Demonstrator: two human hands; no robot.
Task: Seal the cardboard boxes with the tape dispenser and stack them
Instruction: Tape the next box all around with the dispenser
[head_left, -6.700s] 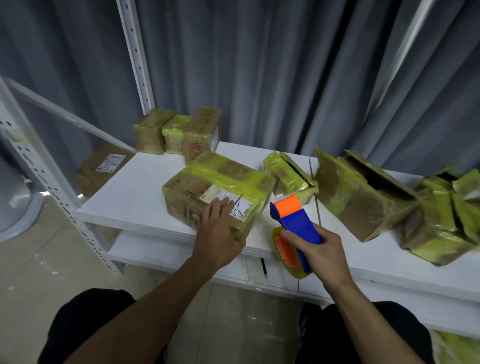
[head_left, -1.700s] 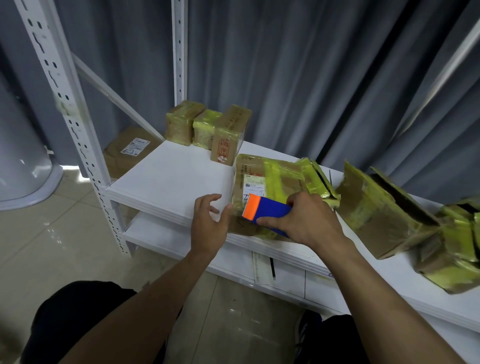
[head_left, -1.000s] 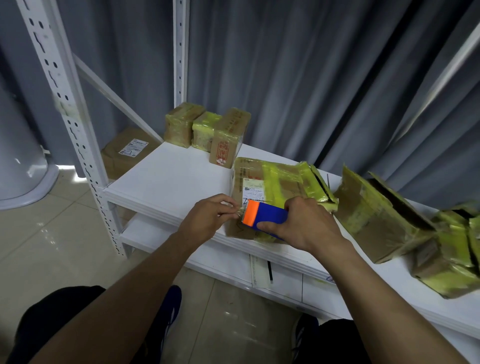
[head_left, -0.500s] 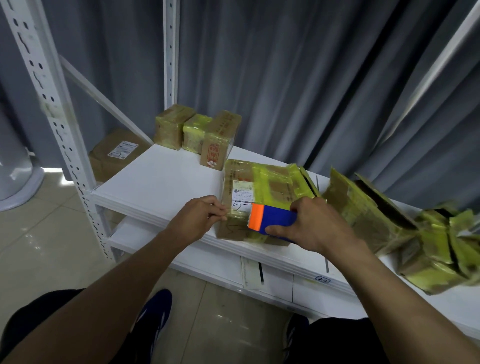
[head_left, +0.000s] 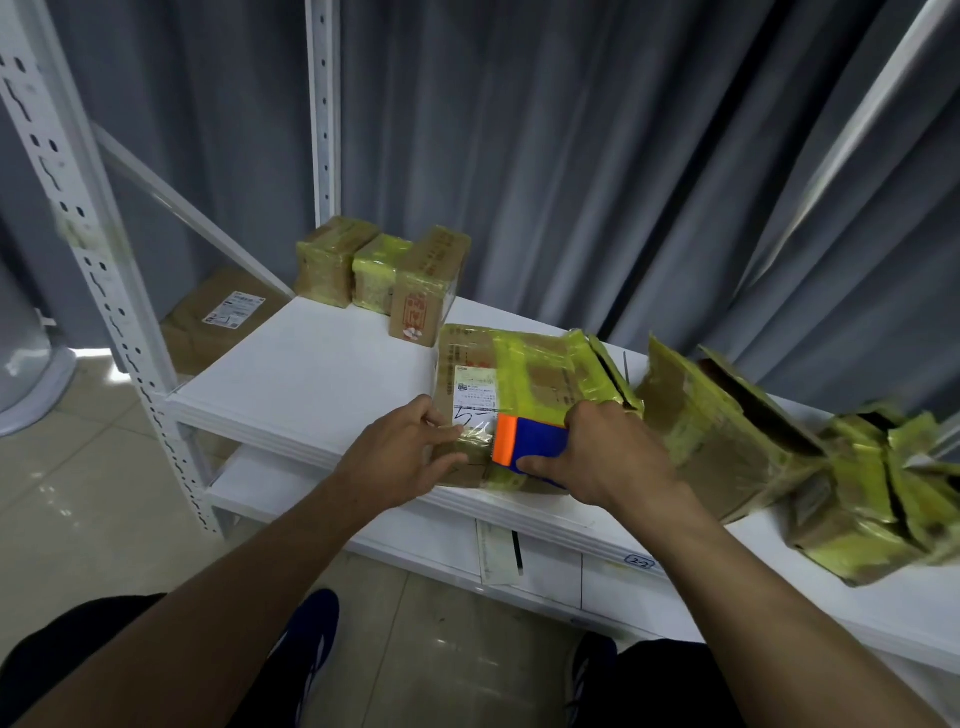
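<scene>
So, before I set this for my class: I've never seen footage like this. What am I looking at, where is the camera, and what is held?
There is no machine here: a person works with bare hands, and the picture comes from a camera worn on their head, looking down. The right hand grips a blue and orange tape dispenser against a taped cardboard box on a white shelf. The left hand presses on the box's near corner. Three small boxes stand at the back; opened boxes lie to the right.
</scene>
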